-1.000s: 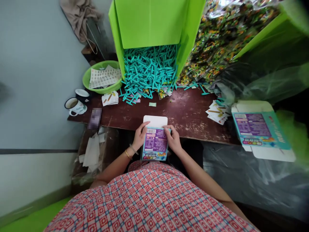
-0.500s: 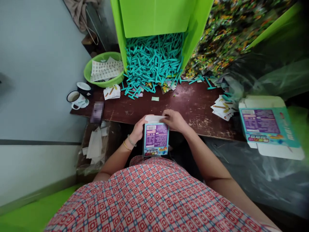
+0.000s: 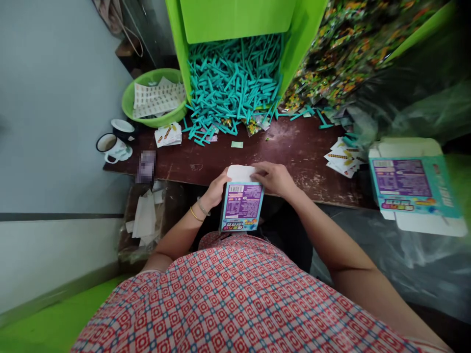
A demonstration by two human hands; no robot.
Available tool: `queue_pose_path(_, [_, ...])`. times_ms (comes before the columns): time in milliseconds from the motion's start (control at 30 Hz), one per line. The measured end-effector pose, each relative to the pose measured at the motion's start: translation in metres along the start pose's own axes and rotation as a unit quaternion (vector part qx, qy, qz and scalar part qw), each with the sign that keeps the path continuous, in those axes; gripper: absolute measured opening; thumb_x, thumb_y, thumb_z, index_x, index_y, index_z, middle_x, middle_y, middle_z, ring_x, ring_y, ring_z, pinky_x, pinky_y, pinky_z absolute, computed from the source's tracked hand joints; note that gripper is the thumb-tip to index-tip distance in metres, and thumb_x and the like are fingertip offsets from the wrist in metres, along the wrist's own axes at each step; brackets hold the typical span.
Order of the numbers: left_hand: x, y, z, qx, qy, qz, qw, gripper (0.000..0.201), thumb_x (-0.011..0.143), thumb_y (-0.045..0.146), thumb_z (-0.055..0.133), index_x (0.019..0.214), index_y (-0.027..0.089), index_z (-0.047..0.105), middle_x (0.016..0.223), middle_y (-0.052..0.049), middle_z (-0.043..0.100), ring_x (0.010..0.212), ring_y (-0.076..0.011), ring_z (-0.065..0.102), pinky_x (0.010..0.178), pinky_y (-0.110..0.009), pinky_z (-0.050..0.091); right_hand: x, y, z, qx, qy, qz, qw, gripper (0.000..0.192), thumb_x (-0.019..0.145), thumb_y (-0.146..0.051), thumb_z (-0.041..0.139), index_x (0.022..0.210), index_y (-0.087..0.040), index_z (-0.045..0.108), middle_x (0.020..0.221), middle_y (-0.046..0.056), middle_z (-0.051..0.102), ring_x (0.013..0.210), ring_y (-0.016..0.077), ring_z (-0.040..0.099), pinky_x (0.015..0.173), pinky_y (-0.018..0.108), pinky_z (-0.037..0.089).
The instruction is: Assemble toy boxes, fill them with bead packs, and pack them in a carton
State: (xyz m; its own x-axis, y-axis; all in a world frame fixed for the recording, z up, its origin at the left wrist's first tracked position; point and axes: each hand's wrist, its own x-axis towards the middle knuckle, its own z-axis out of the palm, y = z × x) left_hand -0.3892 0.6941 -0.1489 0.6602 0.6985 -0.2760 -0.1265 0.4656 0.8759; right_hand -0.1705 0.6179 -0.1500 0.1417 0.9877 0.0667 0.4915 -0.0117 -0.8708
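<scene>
Since half a second ago the small carton [image 3: 242, 206] has been tipped a bit, right hand [image 3: 274, 179] slid onto its white top flap. One carton is held at the worktop [image 3: 294, 152] edge: left hand [image 3: 217, 189] curled round its side, right grip loosely closed on the flap. One flat carton [image 3: 408, 184] and two mugs [image 3: 110, 144] are counted too.

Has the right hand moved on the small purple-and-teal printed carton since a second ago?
Yes. The right hand has shifted from the carton's side up onto the white top flap of the small purple-and-teal printed carton, now over the near edge of the dark brown wooden table.
</scene>
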Motion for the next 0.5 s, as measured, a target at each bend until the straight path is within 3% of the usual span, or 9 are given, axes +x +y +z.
queue_pose_path(67, [0.002, -0.002, -0.003, 0.011, 0.013, -0.007, 1.0, 0.05, 0.079, 0.027, 0.06, 0.128, 0.02, 0.067, 0.114, -0.003, 0.075, 0.1, -0.0211, 0.067, 0.091, -0.033, 0.05, -0.003, -0.01, 0.006, -0.06, 0.009, -0.059, 0.996, 0.039, 0.095, -0.05, 0.061, 0.1, -0.018, 0.083, 0.106, 0.012, 0.081, 0.096, 0.0273, 0.075, 0.09, 0.04, 0.056])
queue_pose_path(167, [0.002, -0.005, -0.007, 0.019, 0.029, -0.012, 0.999, 0.04, 0.083, 0.028, 0.058, 0.121, 0.02, 0.068, 0.106, -0.004, 0.073, 0.095, -0.0195, 0.067, 0.088, -0.032, 0.05, -0.007, -0.018, 0.018, 0.004, -0.056, -0.048, 0.997, 0.052, 0.102, -0.056, 0.048, 0.106, -0.019, 0.084, 0.116, 0.011, 0.08, 0.105, 0.0282, 0.075, 0.095, 0.041, 0.057])
queue_pose_path(267, [-0.002, -0.004, -0.006, 0.026, 0.009, -0.013, 1.0, 0.037, 0.086, 0.029, 0.057, 0.121, 0.022, 0.067, 0.109, -0.004, 0.072, 0.094, -0.0184, 0.067, 0.086, -0.031, 0.05, -0.005, -0.016, 0.02, 0.124, -0.141, 0.042, 0.981, 0.051, 0.095, -0.06, 0.062, 0.122, -0.022, 0.081, 0.123, 0.008, 0.079, 0.107, 0.0275, 0.075, 0.097, 0.042, 0.058])
queue_pose_path(367, [-0.007, -0.004, -0.003, 0.04, -0.028, 0.004, 0.999, 0.043, 0.085, 0.028, 0.056, 0.127, 0.023, 0.065, 0.115, -0.004, 0.07, 0.098, -0.0192, 0.066, 0.087, -0.031, 0.051, 0.0, -0.015, 0.013, 0.166, -0.172, 0.101, 0.966, 0.053, 0.086, -0.059, 0.076, 0.124, -0.022, 0.081, 0.112, 0.007, 0.082, 0.092, 0.025, 0.077, 0.088, 0.04, 0.062])
queue_pose_path(433, [-0.009, -0.007, -0.002, 0.037, -0.031, 0.034, 0.998, 0.044, 0.086, 0.03, 0.056, 0.128, 0.023, 0.064, 0.116, -0.006, 0.07, 0.101, -0.0207, 0.066, 0.089, -0.032, 0.052, 0.001, -0.019, 0.008, 0.155, -0.171, 0.082, 0.97, 0.05, 0.088, -0.059, 0.074, 0.121, -0.022, 0.082, 0.11, 0.007, 0.082, 0.092, 0.025, 0.076, 0.087, 0.04, 0.062])
queue_pose_path(500, [-0.014, -0.014, -0.001, 0.027, -0.015, 0.091, 0.995, 0.042, 0.09, 0.039, 0.053, 0.127, 0.024, 0.063, 0.117, -0.007, 0.069, 0.106, -0.0228, 0.066, 0.093, -0.036, 0.053, -0.001, -0.024, 0.003, 0.131, -0.18, 0.018, 0.975, 0.045, 0.093, -0.057, 0.067, 0.122, -0.025, 0.081, 0.119, 0.006, 0.08, 0.106, 0.0262, 0.075, 0.096, 0.042, 0.06])
